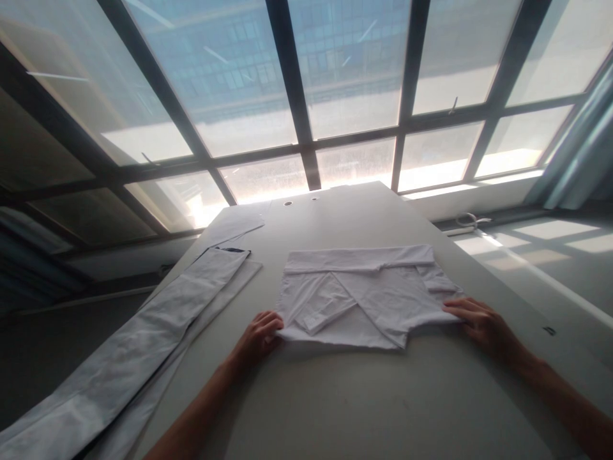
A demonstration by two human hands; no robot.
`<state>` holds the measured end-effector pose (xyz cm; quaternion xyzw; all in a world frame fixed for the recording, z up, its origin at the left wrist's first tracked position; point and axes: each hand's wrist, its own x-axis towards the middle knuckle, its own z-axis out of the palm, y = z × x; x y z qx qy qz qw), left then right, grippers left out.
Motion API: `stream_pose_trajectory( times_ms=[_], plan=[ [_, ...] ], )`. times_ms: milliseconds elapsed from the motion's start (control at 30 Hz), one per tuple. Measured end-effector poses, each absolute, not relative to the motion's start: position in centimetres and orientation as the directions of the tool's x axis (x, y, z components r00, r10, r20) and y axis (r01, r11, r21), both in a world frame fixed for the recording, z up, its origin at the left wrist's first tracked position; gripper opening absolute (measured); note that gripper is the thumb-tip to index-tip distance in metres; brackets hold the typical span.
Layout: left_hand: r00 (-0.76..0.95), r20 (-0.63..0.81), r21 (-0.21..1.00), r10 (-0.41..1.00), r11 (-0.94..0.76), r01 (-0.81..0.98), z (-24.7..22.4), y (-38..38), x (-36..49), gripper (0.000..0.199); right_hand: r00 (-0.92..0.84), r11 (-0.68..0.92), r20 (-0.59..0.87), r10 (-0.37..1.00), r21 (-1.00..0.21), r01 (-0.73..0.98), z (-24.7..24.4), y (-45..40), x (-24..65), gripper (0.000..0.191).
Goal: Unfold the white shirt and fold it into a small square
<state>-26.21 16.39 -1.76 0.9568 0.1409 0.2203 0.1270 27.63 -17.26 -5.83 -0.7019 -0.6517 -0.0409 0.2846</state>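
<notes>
A partly folded white shirt (364, 306) lies on the white table in front of me. Its top edge is turned over in a flat band, and sleeve-like pieces are folded across its middle. My left hand (261, 331) pinches the near left corner of the shirt, thumb and fingers closed on the cloth. At the opposite side my right hand (481, 324) grips the right edge, fingers on top and the thumb out of sight. Between the hands the near edge runs unevenly, with one pointed corner hanging toward me.
Long pale cloth (158, 326) with a dark edge lies along the table's left side. Another white piece (234, 227) is beyond it. The white table (345, 217) has small round holes at its far end, near large windows (354, 70). Curtains (575, 147) hang right.
</notes>
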Motion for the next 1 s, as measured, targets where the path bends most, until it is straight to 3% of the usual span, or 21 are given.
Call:
stream_pose_trajectory(
  times_ms=[200, 367, 567, 667, 833, 1000],
  plan=[
    [0.714, 0.429, 0.586, 0.554, -0.772, 0.248, 0.6, 15.8, -24.6, 0.035, 0.263, 0.055, 0.419, 0.869, -0.610, 0.790, -3.2, -15.6, 29.1, 0.024],
    [0.573, 0.364, 0.716, 0.734, -0.614, 0.331, 2.7, 18.3, -22.7, 0.042, 0.392, -0.015, 0.302, 0.869, -0.776, 0.630, -0.6, -12.6, 30.2, 0.049],
    [0.401, 0.219, 0.860, 0.889, -0.370, 0.352, 1.7, 21.5, -20.2, 0.054, 0.558, -0.191, 0.206, 0.803, -0.799, 0.570, -1.2, -9.1, 31.2, 0.061],
    [0.364, 0.172, 0.860, 0.916, -0.320, 0.399, 0.3, 22.7, -19.2, 0.059, 0.630, -0.261, 0.191, 0.753, -0.792, 0.552, -2.3, -7.8, 31.2, 0.054],
    [0.333, 0.181, 0.699, 0.925, -0.359, 0.618, -1.4, 24.0, -18.6, 0.055, 0.673, -0.326, 0.189, 0.715, -0.762, 0.560, -3.8, -7.3, 31.0, 0.049],
    [0.342, 0.214, 0.606, 0.915, -0.399, 0.689, -1.7, 24.1, -18.6, 0.050, 0.685, -0.330, 0.225, 0.693, -0.746, 0.578, -4.5, -7.3, 31.0, 0.048]
  ],
)
